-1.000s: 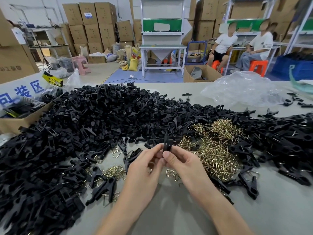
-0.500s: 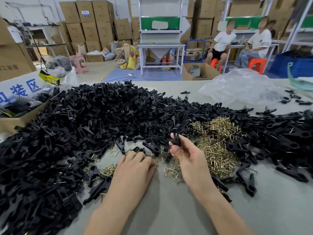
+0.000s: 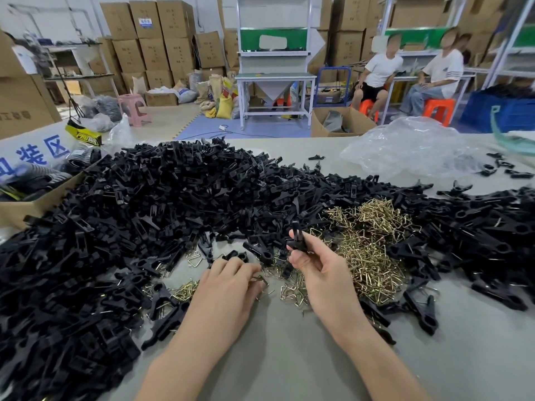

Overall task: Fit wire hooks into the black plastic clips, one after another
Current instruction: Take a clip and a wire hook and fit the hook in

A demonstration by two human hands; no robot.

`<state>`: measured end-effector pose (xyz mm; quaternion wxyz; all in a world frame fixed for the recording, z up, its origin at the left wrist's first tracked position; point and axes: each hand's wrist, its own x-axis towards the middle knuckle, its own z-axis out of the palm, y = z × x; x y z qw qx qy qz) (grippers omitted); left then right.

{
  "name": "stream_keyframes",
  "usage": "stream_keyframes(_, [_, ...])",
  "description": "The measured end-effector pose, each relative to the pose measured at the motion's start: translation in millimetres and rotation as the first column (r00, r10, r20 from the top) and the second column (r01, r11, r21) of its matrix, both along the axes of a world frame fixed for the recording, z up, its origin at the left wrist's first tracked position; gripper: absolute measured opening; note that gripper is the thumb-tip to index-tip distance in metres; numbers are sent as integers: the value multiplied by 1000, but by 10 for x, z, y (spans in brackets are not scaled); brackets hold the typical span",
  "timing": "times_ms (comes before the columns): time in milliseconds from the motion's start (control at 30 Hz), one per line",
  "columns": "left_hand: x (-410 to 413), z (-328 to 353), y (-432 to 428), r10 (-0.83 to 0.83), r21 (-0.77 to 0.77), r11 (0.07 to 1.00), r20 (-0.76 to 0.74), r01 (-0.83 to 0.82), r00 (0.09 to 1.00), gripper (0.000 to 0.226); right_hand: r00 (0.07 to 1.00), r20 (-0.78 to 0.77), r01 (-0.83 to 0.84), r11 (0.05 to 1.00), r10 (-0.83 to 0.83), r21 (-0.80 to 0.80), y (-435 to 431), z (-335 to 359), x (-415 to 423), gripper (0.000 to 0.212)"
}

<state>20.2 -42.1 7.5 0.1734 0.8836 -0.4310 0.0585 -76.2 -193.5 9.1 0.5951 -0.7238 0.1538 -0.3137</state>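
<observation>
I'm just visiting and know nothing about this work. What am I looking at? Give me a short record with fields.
Right hand: holds one black clip upright
Left hand: fingertips down among loose wire hooks; grip unclear
Clip pile: large, spread across the table
Hook pile: brass-coloured, right of the hands
Behind: clear plastic bag

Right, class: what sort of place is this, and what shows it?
Probably a small factory or packing workshop: stacked cardboard boxes behind, and a worktable heaped with black plastic clips and wire hooks for hand assembly.
</observation>
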Motion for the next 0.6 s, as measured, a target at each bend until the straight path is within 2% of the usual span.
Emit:
stream_keyframes(67, [8, -22, 1, 0, 36, 999, 10, 0, 1000, 38, 1000, -8, -2, 1000, 2, -2, -5, -5, 0, 27])
stream_keyframes(133, [16, -31, -1, -2, 8, 1000, -4, 2, 1000, 31, 1000, -15, -1, 1000, 1, -9, -5, -11, 0, 27])
stream_keyframes(267, [6, -19, -4, -31, -117, 993, -35, 26, 999, 4, 999, -33, 12, 1000, -13, -29, -14, -20, -1, 30])
stream_keyframes(333, [6, 1, -3, -15, -265, 964, -155, -27, 988, 12, 998, -41, 35, 997, -39, -75, -15, -28, 1, 33])
stream_keyframes(400, [0, 61, -12, -38, -473, 869, -357, -146, 933, 11, 998, -35, 54, 988, -60, -145, -9, -29, -5, 37])
stream_keyframes(467, [-33, 150, -35, -140, -629, 719, -546, -294, 826, 10, 996, -57, 49, 967, -65, -251, 11, -31, -13, 41])
stream_keyframes(533, [-74, 205, -64, -234, -664, 631, -656, -401, 718, 7, 994, -99, 16, 934, -55, -357, 43, -43, -14, 45])
stream_keyframes(600, [-100, 209, -86, -248, -649, 632, -687, -424, 682, 9, 991, -122, -9, 909, -46, -417, 76, -50, -18, 46])
